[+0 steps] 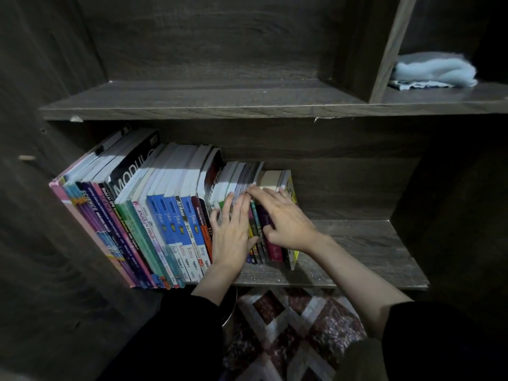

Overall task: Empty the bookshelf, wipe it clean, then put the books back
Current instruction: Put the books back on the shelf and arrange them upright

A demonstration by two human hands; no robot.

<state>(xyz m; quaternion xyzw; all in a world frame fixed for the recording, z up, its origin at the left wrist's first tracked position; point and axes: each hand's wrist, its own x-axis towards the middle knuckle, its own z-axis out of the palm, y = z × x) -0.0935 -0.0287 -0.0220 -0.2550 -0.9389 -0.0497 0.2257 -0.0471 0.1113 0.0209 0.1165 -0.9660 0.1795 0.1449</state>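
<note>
A row of books (154, 215) stands upright on the lower board (357, 243) of a dark wooden bookshelf, packed against its left wall. At the row's right end stand smaller books (270, 244). My left hand (231, 232) lies flat against their spines with straight fingers. My right hand (283, 215) rests on the tops and spines of the last small books, fingers stretched, thumb against a spine. A light blue cloth (434, 70) lies folded in the upper right compartment.
The upper shelf board (209, 100) holds nothing in its left compartment, and a vertical divider (384, 50) separates it from the cloth's compartment. The lower board is bare to the right of the books. A patterned rug (297, 331) covers the floor below.
</note>
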